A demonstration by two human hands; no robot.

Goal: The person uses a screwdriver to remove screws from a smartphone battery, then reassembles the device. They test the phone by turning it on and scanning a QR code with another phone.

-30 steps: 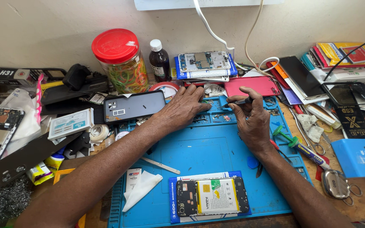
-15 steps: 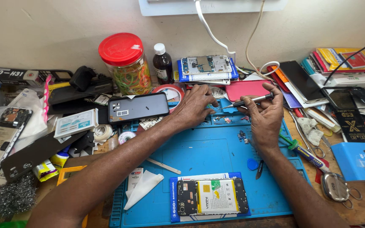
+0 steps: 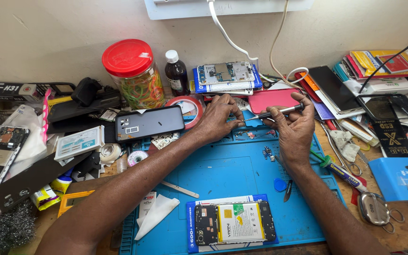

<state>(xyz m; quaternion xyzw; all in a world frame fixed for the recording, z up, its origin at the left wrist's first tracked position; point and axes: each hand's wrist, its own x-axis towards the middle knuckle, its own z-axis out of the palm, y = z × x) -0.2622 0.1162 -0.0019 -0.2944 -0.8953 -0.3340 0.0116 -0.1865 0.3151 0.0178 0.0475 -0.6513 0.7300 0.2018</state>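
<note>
My right hand [image 3: 294,126] holds a slim metal screwdriver [image 3: 279,112] level above the far edge of the blue work mat [image 3: 223,179], its tip pointing left. My left hand [image 3: 220,118] is at that tip, thumb and fingers pinched around it; whatever small part it holds is hidden. Near the mat's front edge lies an opened phone [image 3: 234,223] with its battery showing, resting on a blue box. Small screws and parts [image 3: 266,153] lie in the mat's trays below my hands.
A dark grey phone back cover [image 3: 149,123] and a red tape roll [image 3: 185,109] sit left of my hands. A red-lidded jar [image 3: 135,75], a brown bottle [image 3: 176,73], a pink case [image 3: 272,99], another opened phone [image 3: 225,74] and stacked boxes crowd the back. Blue pick [image 3: 280,184], tweezers [image 3: 180,189].
Both hands have lifted slightly off the mat and come closer together. The screwdriver now points left into my left fingertips. The view has shifted, with the mat lower and farther right in frame.
</note>
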